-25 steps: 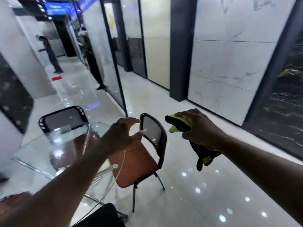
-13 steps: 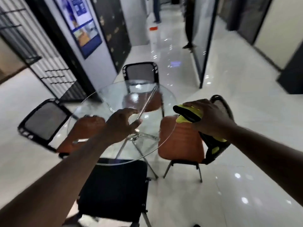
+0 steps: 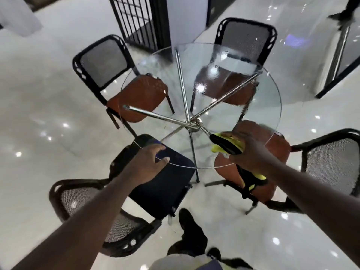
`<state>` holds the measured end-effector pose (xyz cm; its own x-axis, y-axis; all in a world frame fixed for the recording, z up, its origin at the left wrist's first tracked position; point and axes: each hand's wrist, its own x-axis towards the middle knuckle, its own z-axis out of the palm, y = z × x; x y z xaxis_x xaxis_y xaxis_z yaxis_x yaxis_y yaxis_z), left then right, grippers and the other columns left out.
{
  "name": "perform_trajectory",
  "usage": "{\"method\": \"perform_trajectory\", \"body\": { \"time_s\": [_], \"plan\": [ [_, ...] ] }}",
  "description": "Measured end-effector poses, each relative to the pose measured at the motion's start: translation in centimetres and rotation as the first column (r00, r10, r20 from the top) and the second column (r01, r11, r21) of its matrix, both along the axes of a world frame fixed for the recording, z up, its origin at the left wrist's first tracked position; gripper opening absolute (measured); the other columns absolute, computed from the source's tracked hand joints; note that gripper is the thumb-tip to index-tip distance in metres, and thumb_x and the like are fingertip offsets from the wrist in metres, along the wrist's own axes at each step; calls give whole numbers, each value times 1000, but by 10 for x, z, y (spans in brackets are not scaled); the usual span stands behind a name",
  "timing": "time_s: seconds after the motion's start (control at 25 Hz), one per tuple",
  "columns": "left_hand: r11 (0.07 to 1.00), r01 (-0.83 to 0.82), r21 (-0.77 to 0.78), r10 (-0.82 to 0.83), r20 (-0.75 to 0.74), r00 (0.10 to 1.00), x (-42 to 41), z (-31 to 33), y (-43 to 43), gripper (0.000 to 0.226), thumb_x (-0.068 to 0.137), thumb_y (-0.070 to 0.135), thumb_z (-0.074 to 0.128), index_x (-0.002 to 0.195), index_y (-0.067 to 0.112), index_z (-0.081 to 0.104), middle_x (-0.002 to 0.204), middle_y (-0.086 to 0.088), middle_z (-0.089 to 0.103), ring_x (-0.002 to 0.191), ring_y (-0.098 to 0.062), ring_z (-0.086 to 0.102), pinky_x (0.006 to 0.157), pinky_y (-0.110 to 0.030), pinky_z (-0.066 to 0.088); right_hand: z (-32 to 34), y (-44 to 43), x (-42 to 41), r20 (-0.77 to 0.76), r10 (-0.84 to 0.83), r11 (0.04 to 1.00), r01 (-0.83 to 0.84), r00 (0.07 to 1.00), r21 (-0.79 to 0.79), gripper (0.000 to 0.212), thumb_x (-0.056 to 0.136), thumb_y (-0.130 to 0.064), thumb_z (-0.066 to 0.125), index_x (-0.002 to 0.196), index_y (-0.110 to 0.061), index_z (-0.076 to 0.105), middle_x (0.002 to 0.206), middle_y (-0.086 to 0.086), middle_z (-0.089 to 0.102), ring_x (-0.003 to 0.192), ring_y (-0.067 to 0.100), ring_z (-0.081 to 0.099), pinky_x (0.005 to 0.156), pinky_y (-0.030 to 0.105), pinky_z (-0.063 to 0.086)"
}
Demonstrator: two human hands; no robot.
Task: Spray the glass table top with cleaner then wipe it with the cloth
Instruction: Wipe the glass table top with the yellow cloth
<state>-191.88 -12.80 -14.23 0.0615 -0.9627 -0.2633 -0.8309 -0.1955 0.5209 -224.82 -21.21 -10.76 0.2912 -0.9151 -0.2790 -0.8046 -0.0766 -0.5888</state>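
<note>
Brace with left grip (image 3: pixel 149 164), fingers apart, at near edge of glass desk (image 3: pixel 269 117). Lower cloth (image 3: pixel 227 146), clamped in right grip (image 3: pixel 251 152) above near-right edge, flat onto glass; wipe in overlapping strokes toward far edge.

The desk top (image 3: pixel 266 110) is clear, glossy glass on polished metal legs (image 3: pixel 155 115). Chair backs (image 3: pixel 103 63) are black mesh, the cloth (image 3: pixel 226 145) soft fabric, the floor (image 3: pixel 48 114) shiny tile.
</note>
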Motion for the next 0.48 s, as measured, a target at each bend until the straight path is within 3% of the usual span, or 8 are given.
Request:
{"method": "perform_trajectory", "body": {
  "time_s": [0.12,0.24,0.36,0.48],
  "plan": [
    [991,-16,136,25,-64,998,-2,-53,-6,63,98,46,66,152,21,48,161,3,43,149,-14,39,122,-30,30,-28,-29,22,-85,130,991,-127,988,44,81,81,-6,83,152,-36,58,155,2,49,140,27,50,104,25,37],
    [965,-40,258,66,-93,993,-12,-97,-10,75,98,51,63,161,22,33,171,6,23,156,-13,24,127,-36,23,-55,-57,48,-137,238,970,-229,962,78,84,78,-10,81,150,-46,57,154,-5,48,135,25,56,102,34,50],
    [954,-67,292,72,-6,997,-19,-121,-16,87,100,52,58,166,19,13,174,6,-2,160,-14,6,127,-35,14,-80,-77,73,-142,351,936,-348,925,47,86,76,-10,77,151,-47,54,158,-7,42,132,31,58,101,50,59],
    [943,-112,314,78,120,990,-21,-140,-21,93,101,49,56,166,15,0,173,1,-16,161,-19,-7,129,-39,7,-115,-104,106,-196,524,840,-541,829,-45,86,77,-23,80,154,-46,50,163,-4,37,133,38,57,99,55,59]
  ]
}}
